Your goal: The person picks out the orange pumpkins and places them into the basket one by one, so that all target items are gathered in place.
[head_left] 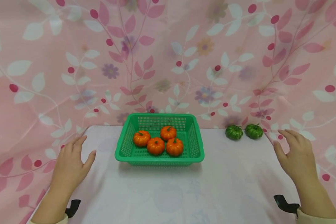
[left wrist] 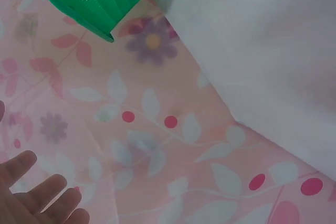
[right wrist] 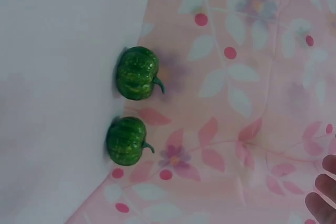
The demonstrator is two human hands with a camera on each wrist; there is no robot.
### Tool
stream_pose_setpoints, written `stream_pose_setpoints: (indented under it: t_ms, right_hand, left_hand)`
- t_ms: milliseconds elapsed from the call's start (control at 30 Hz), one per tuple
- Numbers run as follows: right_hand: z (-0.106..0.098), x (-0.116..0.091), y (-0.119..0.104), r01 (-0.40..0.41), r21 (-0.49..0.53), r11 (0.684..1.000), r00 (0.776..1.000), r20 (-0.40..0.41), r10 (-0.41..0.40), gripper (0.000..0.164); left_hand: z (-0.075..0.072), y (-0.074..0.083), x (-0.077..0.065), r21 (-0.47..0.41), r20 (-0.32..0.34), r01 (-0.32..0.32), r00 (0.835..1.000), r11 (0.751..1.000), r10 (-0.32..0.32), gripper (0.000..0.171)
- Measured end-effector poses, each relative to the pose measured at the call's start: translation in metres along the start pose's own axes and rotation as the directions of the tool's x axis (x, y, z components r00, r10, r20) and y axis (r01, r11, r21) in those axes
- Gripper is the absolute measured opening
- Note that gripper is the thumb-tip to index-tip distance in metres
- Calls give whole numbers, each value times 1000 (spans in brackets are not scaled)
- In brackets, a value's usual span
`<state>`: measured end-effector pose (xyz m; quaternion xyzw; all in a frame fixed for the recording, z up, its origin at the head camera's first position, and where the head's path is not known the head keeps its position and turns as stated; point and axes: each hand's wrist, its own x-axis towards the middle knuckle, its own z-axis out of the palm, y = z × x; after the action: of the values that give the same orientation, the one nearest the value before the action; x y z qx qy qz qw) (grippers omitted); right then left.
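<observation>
My left hand (head_left: 70, 165) hovers over the left side of the white table, fingers relaxed and thumb apart, holding nothing. On the right side my right hand (head_left: 296, 155) is held up the same way, with nothing in it. Two small green pumpkins (head_left: 234, 132) (right wrist: 137, 73) sit side by side at the back right edge of the table, nearest to my right hand. Between the hands a green plastic basket (head_left: 159, 159) stands at the back, and several small orange pumpkins (head_left: 155, 146) lie inside it. Part of the basket (left wrist: 94, 3) shows in the left wrist view.
The table (head_left: 168, 193) has a white cover. A pink floral cloth (head_left: 162, 62) hangs behind it and drops along both sides. Black straps (head_left: 72, 208) circle the wrists, with a pale sleeve (head_left: 319, 219) behind the right one.
</observation>
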<state>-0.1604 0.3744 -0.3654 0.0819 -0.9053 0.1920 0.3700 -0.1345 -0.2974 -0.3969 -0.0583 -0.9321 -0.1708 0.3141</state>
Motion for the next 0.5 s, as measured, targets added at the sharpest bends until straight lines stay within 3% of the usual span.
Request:
stream_pose_setpoints:
  t_ms: [100,167,367,500]
  right_hand:
    - [-1,1,3,54,-27,998,998,14,-53,45]
    - [-2,1,5,73,-46,996,997,40,-71,47]
    - [-5,6,9,181,-102,978,979,110,-170,55]
    - [-5,7,12,191,-151,970,961,230,-153,66]
  left_hand:
    - [0,-2,2,33,-38,-47,998,998,48,63]
    - [-1,-3,4,53,-28,-54,998,997,56,64]
    - [-2,-7,6,132,99,-40,995,990,26,73]
    - [0,-9,5,163,160,-46,987,986,20,82]
